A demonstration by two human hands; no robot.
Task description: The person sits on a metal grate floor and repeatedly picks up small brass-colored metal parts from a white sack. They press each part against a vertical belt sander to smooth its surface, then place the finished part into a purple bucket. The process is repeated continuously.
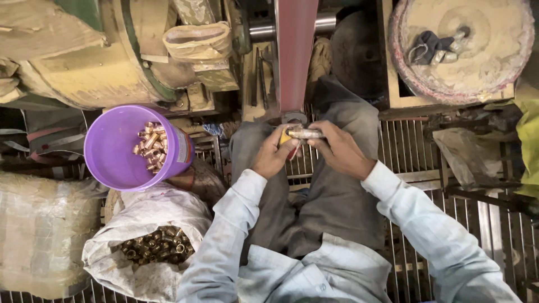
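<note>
The person sits over a floor of metal grating (404, 151), its thin bars running under the knees and out to the right. Both hands meet just below a red sanding belt (296, 56) that runs up the middle of the view. The left hand (273, 154) and the right hand (337, 147) each have their grip closed on a small brass fitting (302, 133), held between the fingertips just beside the belt's lower wheel.

To the left, a purple bucket (115, 148) lies tilted with shiny brass pieces (150, 147) gathered at its rim. Just below it an open white sack (147, 216) holds duller, darker fittings (157, 246). Further left sits a bulky bundle wrapped in clear plastic (42, 233).

The room is a cramped, dusty workshop. A large drum-shaped machine housing (90, 62) coated in pale dust fills the upper left, and a round dusty wheel (463, 47) in a wooden frame fills the upper right, with a rag lying on it.
</note>
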